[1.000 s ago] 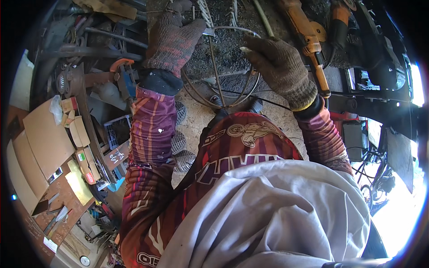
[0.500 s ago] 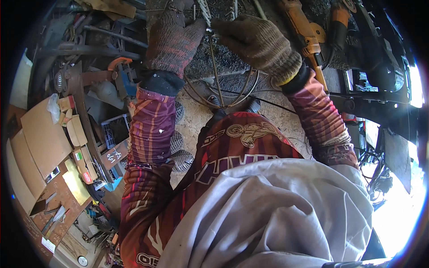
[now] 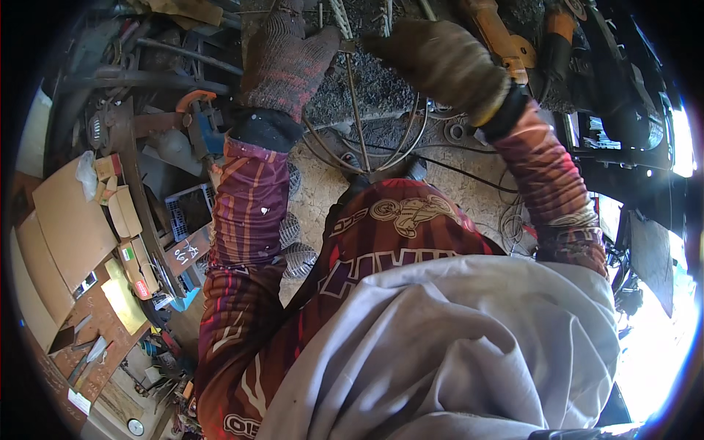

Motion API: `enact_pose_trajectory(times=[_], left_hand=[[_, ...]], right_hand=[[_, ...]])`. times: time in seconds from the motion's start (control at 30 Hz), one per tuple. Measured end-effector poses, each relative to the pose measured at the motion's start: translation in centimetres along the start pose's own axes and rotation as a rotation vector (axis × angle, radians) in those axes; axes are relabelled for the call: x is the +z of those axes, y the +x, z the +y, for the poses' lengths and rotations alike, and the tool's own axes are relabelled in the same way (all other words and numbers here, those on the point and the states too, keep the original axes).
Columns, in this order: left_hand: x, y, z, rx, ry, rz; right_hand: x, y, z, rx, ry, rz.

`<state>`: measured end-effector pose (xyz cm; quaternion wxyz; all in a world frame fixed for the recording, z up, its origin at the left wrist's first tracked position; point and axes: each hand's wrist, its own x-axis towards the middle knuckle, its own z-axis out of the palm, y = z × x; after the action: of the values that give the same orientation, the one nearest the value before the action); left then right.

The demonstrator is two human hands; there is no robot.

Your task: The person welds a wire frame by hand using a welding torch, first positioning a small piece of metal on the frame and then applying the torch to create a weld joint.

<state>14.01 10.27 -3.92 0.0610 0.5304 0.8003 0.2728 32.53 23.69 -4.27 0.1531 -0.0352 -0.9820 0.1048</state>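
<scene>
Both my hands wear knitted work gloves over a dark, gritty work surface [image 3: 367,95]. My left hand [image 3: 290,66] is closed, its thumb stretched toward a small flat metal piece [image 3: 347,46]; whatever its fingers hold is hidden. Across from it, my right hand [image 3: 447,70] is smeared by motion, its curled fingers close to the piece's other side; I cannot tell what they grip. Between the hands lies a thin-rod metal frame [image 3: 356,125], its curved ends reaching past the near edge of the surface. Twisted metal rods [image 3: 340,16] stand beyond.
An orange power tool [image 3: 495,33] and an orange-and-black angle grinder [image 3: 561,33] lie at the right. A cable [image 3: 469,176] crosses the floor. At the left are an orange-and-blue clamp-like tool [image 3: 202,128], cardboard boxes [image 3: 77,213] and a cluttered wooden bench [image 3: 95,323].
My right hand has moved right and slightly nearer, away from the left hand. The left hand has shifted a little to the right. The small metal piece now shows in the gap between them.
</scene>
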Motion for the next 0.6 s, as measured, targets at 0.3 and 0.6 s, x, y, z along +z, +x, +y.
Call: enact_pose_trajectory(times=[0.3, 0.6], left_hand=[[-1.5, -2.6, 1.3, -0.268, -0.711, -0.063], [-0.7, -2.9, 1.2, -0.311, -0.658, -0.006]], right_hand=[[0.8, -3.5, 1.6, 0.163, 0.353, 0.322], [1.6, -3.9, 0.5, 0.202, 0.462, 0.335]])
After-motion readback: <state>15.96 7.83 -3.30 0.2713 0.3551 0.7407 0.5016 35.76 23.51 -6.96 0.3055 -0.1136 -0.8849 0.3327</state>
